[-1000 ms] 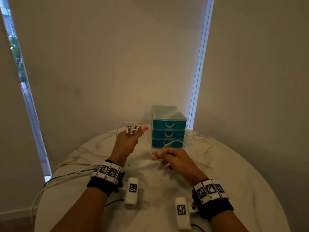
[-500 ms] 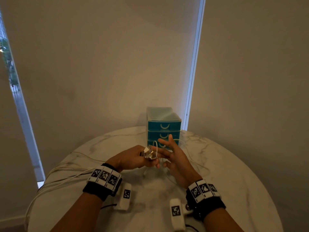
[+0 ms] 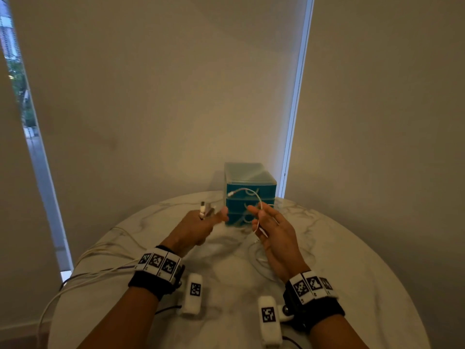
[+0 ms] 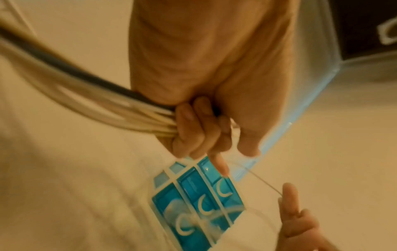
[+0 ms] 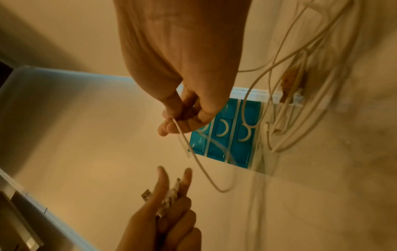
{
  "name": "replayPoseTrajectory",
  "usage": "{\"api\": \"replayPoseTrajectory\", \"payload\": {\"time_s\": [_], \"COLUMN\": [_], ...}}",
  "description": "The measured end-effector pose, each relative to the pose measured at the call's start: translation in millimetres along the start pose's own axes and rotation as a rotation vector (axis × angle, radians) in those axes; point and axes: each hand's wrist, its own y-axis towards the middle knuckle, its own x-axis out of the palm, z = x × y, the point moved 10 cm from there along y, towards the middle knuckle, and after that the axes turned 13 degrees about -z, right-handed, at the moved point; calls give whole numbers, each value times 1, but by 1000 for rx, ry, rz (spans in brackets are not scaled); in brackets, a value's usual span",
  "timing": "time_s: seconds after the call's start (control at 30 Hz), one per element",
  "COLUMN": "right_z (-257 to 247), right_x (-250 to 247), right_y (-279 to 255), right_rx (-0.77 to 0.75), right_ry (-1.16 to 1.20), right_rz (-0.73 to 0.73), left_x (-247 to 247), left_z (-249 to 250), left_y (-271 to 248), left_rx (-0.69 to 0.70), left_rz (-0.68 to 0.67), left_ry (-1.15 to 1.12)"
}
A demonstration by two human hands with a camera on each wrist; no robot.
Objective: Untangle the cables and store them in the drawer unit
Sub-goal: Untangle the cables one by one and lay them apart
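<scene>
At the left edge of the head view the cables (image 3: 83,273) trail off the table (image 3: 364,260) rim and run up into my left hand (image 3: 193,230), just left of centre. That hand is closed round the gathered bundle, with the plugs (image 3: 205,210) sticking up above its knuckles; thumb and forefinger stand out straighter in the right wrist view. Moving right, the drawer unit (image 3: 249,190) sits at centre frame on the far side of the table, all three drawers closed as far as I can see. Right of centre, my right hand (image 3: 274,230) pinches one white cable (image 3: 251,195) between thumb and fingertips, the other fingers loosely spread, and its free end arches up in front of the top drawer. More loose loops lie on the table below that hand.

I judge the step is freeing this one cable from the bundle. To do it well I'd keep the left grip firm, draw the right hand away slowly (no jerking, or loops may cinch), and follow the strand to wherever it crosses the others.
</scene>
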Motion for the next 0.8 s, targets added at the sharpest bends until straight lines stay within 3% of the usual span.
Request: {"api": "replayPoseTrajectory", "payload": {"time_s": [0.1, 0.2, 0.3, 0.47, 0.67, 0.8], "right_z": [5, 11, 22, 42, 18, 7], "right_x": [15, 34, 48, 67, 33, -4], "right_y": [-2, -8, -12, -20, -16, -11], "right_rx": [20, 39, 108, 261, 347, 335], "right_ry": [-52, -149, -263, -527, -633, -617], "right_rz": [-60, -139, -218, -398, -225, -55], "left_x": [-19, -24, -31, -51, -72, -74], "left_z": [-12, -16, -8, 2, -3, -5], "left_y": [1, 5, 6, 0, -3, -6], "left_rx": [0, 17, 107, 255, 362, 342], "left_rz": [151, 157, 157, 277, 356, 366], "left_ry": [-342, -549, -634, -710, -790, -839]}}
